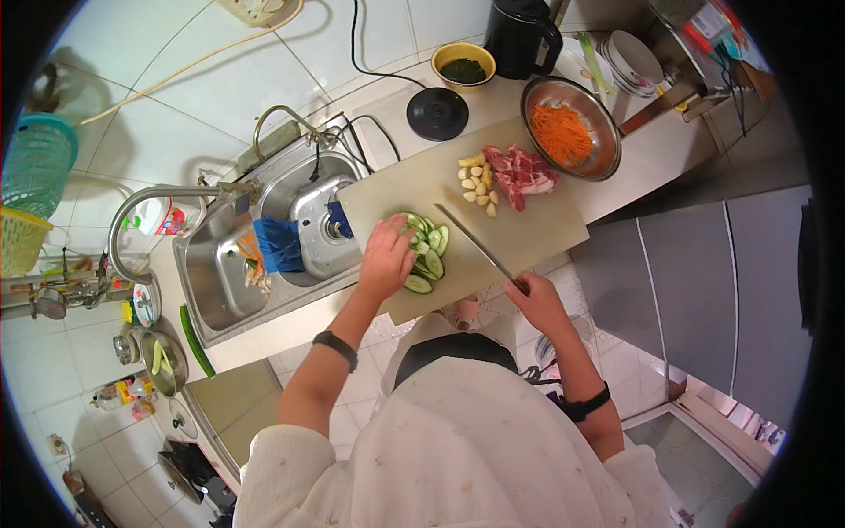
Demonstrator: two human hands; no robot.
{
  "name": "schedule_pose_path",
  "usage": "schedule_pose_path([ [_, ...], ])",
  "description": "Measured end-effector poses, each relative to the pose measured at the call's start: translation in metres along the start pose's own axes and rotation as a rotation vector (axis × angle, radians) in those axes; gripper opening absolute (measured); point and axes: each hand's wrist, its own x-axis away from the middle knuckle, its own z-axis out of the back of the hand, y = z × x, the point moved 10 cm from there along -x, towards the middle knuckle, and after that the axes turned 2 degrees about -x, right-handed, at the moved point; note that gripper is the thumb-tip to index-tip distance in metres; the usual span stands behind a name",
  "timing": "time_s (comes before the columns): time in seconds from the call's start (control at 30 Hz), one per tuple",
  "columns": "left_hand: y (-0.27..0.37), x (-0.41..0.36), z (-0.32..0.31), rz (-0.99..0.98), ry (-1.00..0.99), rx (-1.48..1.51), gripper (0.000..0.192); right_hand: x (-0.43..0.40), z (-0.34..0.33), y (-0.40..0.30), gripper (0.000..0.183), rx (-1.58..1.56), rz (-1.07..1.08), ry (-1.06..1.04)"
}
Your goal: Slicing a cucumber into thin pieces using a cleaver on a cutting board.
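Note:
My left hand [386, 258] rests against the left side of a pile of cucumber slices [432, 254], fingers slightly apart and touching the slices. The pile lies at the left part of a pale cutting board [462, 274]. In my right hand [540, 302], at the board's near edge, is the handle of a kitchen knife [476, 242]. Its blade points away and to the left, just right of the cucumber. Farther back on the board are peeled garlic cloves [476, 185], with yellowish ginger pieces [471, 161] beside them, and raw red meat [518, 175].
A metal bowl of shredded carrot [562, 135] overlaps the board's far right corner. Left of the board is a double sink [221, 290] with a blue cloth [280, 244] over its divider. Behind stand a black kettle [518, 39] and a yellow bowl [463, 53]. A whole cucumber [195, 340] lies far left.

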Motion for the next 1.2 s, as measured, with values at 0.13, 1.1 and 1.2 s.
schedule_pose_path([
  [0.13, 0.0, -0.013, -0.002, 0.001, 0.085, 0.04, 0.031, -0.035, -0.024, -0.025, 0.046, -0.013, 0.027, 0.033],
  [1.1, -0.047, -0.098, -0.048, -0.034, -0.615, 0.483, 0.017, -0.017, -0.004, 0.004, 0.038, -0.238, -0.164, 0.123],
  [1.2, -0.062, -0.076, -0.066, 0.044, -0.707, 0.48, 0.02, -0.017, -0.007, 0.007, 0.039, -0.236, -0.217, 0.097],
])
